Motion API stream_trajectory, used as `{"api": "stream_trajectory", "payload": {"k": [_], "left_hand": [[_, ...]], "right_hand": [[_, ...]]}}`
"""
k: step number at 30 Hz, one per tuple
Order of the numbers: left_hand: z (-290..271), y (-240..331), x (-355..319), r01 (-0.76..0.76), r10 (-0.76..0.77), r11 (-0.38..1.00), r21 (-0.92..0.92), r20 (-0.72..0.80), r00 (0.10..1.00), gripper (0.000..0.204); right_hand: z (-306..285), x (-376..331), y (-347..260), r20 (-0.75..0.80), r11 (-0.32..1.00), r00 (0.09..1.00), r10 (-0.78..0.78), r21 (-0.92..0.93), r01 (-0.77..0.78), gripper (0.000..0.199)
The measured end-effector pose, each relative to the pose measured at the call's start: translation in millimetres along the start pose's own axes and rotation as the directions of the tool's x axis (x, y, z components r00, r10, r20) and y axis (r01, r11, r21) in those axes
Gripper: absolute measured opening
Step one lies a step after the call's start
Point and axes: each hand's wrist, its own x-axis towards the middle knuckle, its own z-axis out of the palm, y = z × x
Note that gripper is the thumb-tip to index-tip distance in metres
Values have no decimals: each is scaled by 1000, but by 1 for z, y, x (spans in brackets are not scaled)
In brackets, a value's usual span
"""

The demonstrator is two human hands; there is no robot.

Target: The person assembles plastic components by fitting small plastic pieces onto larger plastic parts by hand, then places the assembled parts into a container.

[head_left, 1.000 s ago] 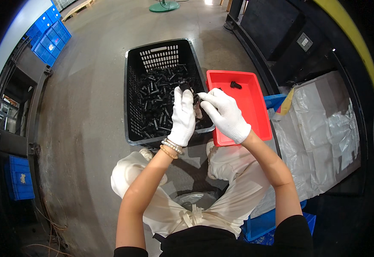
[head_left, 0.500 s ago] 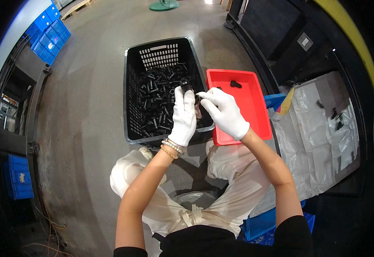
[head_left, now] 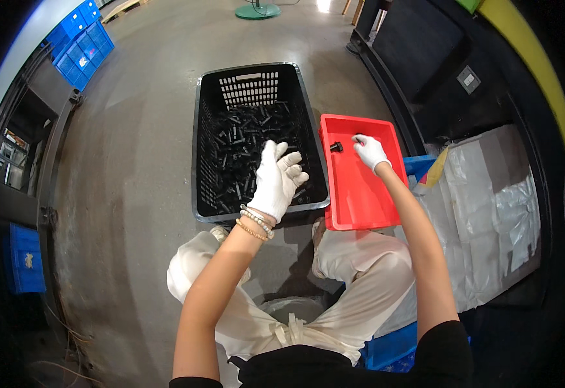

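Note:
My left hand (head_left: pixel 278 181), in a white glove, is above the near right part of a black crate (head_left: pixel 196 149). Its palm is turned up and its fingers are apart and slightly bent, with nothing plainly held. Black bolts (head_left: pixel 240 132) lie heaped in the crate below it. My right hand (head_left: pixel 370 152), also gloved in white, is over the far part of a red tray (head_left: pixel 360 200). Its fingers are pinched at a small dark piece, seemingly a bolt, mostly hidden by the glove. Another black bolt (head_left: pixel 337 147) lies on the tray floor left of this hand.
Plastic sheeting (head_left: pixel 470 213) with a few dark marks covers a surface to the right, beside a dark machine frame (head_left: pixel 418 58). Blue crates (head_left: pixel 83 55) are stacked at the far left, and a blue bin (head_left: pixel 26 258) stands at the near left. A green round base (head_left: pixel 257 11) is far ahead.
My right hand has moved from beside my left hand out over the red tray. My left hand's fingers have opened, and the dark part seen at them is gone. The view has shifted slightly.

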Motion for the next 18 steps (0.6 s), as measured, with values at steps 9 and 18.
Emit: {"api": "stream_trajectory", "payload": {"k": [9,18], "left_hand": [[10,13,-7,-38,14,985,169,141,990,43],[5,9,-3,-10,-72,960,279,281,957,35]], "right_hand": [[49,11,-19,233,701,953,-192,-648,299,36],[61,-1,15,164,559,985,-57,-812,168,21]]}}
